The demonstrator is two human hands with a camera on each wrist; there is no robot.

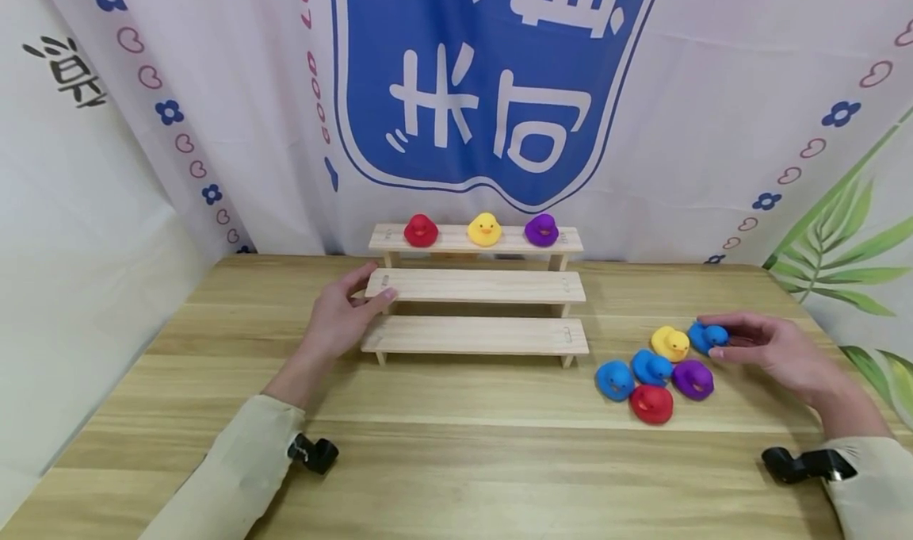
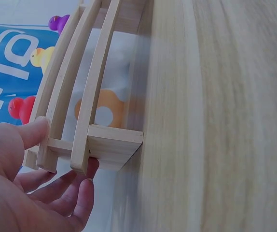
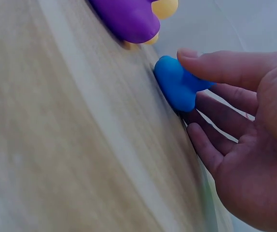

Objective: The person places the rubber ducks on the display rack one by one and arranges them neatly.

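My left hand (image 1: 341,312) grips the left end of a three-tier wooden rack (image 1: 474,335), thumb on the middle step and fingers beneath it. In the left wrist view those fingers (image 2: 83,198) are curled by the rack's end. On the top step sit a red duck (image 1: 421,231), a yellow duck (image 1: 485,229) and a purple duck (image 1: 541,230). At the right, my right hand (image 1: 781,354) pinches a blue rubber duck (image 3: 174,87) between thumb and fingers, low at the table surface.
Beside the held duck are a yellow duck (image 1: 670,343), a purple duck (image 1: 693,380), a red duck (image 1: 652,404) and two blue ducks (image 1: 615,380), grouped on the wooden table (image 1: 456,461) right of the rack. A printed curtain (image 1: 685,128) hangs behind the table.
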